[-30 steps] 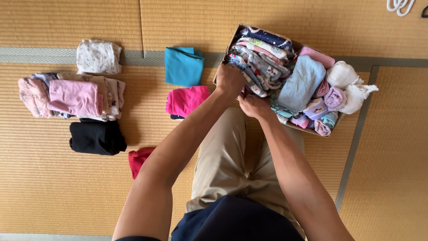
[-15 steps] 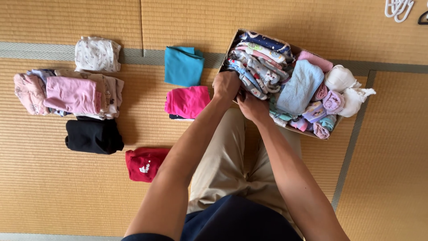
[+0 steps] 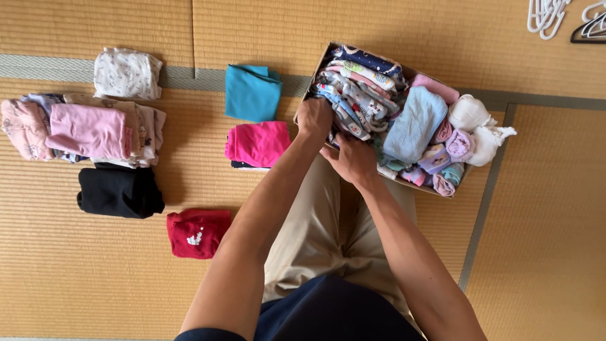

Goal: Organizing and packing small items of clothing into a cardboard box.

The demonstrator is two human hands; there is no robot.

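**Both hands working at the near edge of a packed clothes box**

Lying at far left on the tatami floor (image 3: 95, 271) is a pile of pink and pale baby clothes (image 3: 82, 129), with a white printed garment (image 3: 126, 74) above it and a folded black garment (image 3: 120, 191) below. Further right, a folded red garment (image 3: 197, 232) is sitting alone, then a teal folded piece (image 3: 253, 92) above a bright pink folded piece (image 3: 257, 143).

The left hand (image 3: 314, 118) is closing its fingers around the near left corner of the cardboard box (image 3: 306, 95), gripping the rim there. The right hand (image 3: 355, 161) is pressing into the row of folded patterned clothes (image 3: 360, 88) standing upright in the box's left half; whether it is pinching a piece cannot be told. The box is resting just beyond the person's knees. Its middle is holding a light blue folded garment (image 3: 413, 123), and its right end is holding small rolled pink, lilac and white items (image 3: 467, 136), the white ones spilling over the edge.
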